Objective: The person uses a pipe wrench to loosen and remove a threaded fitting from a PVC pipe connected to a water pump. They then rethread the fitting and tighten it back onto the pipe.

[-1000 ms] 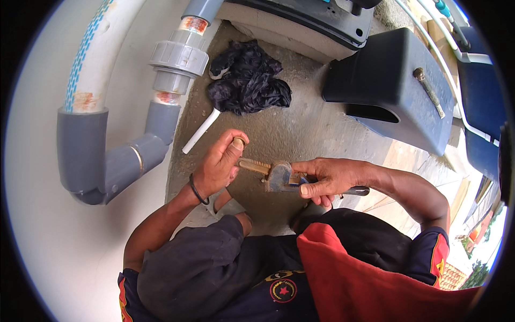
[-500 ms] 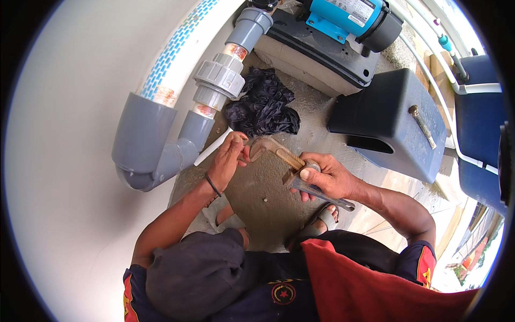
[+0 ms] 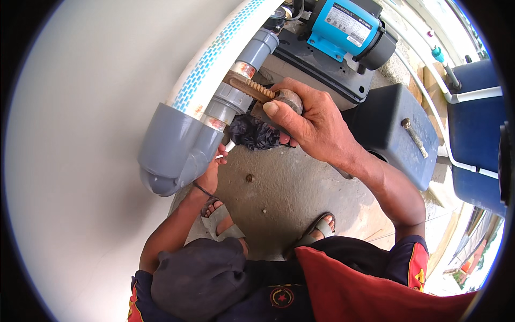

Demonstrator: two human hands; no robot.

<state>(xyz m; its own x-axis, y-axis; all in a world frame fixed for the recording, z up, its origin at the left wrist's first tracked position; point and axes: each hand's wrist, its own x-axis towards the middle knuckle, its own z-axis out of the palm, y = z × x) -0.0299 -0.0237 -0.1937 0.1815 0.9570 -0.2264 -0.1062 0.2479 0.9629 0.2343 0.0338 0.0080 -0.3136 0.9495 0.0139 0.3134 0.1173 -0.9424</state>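
Concrete floor (image 3: 279, 188) underfoot, pale wall (image 3: 86, 134) on my left. Blue pump (image 3: 343, 27) at the top on its black base (image 3: 316, 64), dark box (image 3: 407, 139) to the right with a short metal rod (image 3: 416, 138) lying on it. Blue tanks (image 3: 477, 123) and white pipes (image 3: 480, 95) beyond that, far right.

Right hand (image 3: 316, 121): fingers wrapped firmly round the wrench (image 3: 260, 91) near its adjusting nut, thumb on the near side. Wrench is up off the floor, slanted, toothed shank pointing up-left toward the red-stained stub above the grey union (image 3: 234, 99). Its hook end crosses the pipe run just beside the white hose (image 3: 225, 48); can't tell whether it touches anything.

Left hand (image 3: 212, 173): low, right by the grey elbow (image 3: 174, 153), partly hidden behind it. Fingers look bent; can't tell if they grasp anything. Dark band (image 3: 203, 189) on that wrist.

Black bag (image 3: 255, 134) is crumpled on the floor behind the wrench, below the union. Small brown round bit (image 3: 250, 177) on the concrete between my hands and my sandals (image 3: 230, 232). Red cloth (image 3: 365, 279) lies over my right side.
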